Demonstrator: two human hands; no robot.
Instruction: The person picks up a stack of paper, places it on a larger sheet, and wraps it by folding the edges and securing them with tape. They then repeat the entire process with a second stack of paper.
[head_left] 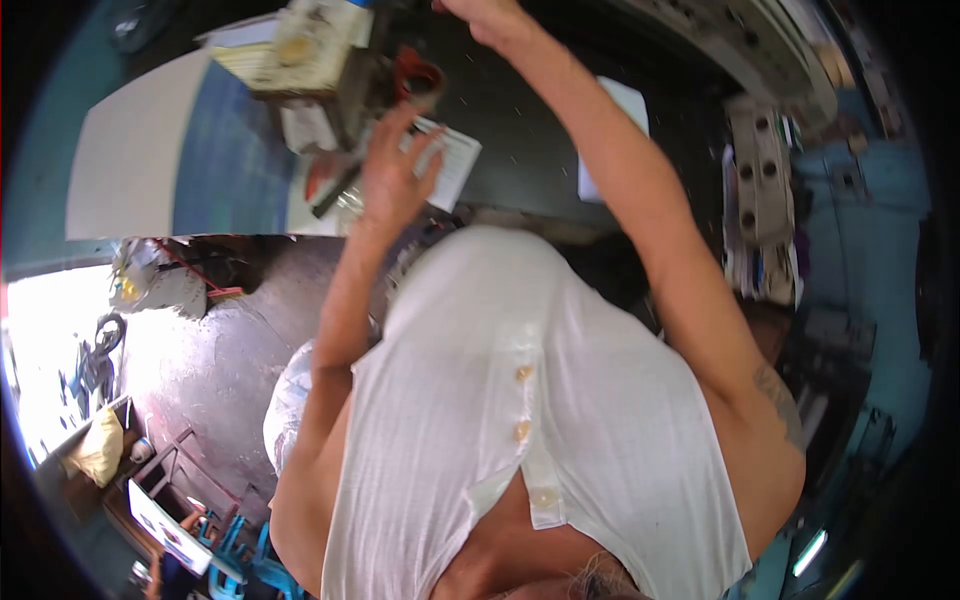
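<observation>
My left hand (400, 172) is over the table edge with its fingers spread, slightly blurred, and I see nothing held in it. Just beyond its fingertips sits an orange-red ring-shaped object (416, 76). A white printed paper (457, 165) lies beside and partly beneath the hand. Left of the hand is a dark, narrow object (337, 188), blurred, by a red item. My right hand (484, 16) reaches to the top edge of the view, where most of its fingers are cut off. What it touches, if anything, is out of view.
A worn box-like block (305, 60) stands on the table near my left hand, beside a blue and white sheet (225, 150). Another white sheet (622, 100) lies behind my right forearm. Metal machine parts (760, 175) are at the right. Blue chairs and a person's arm show at lower left.
</observation>
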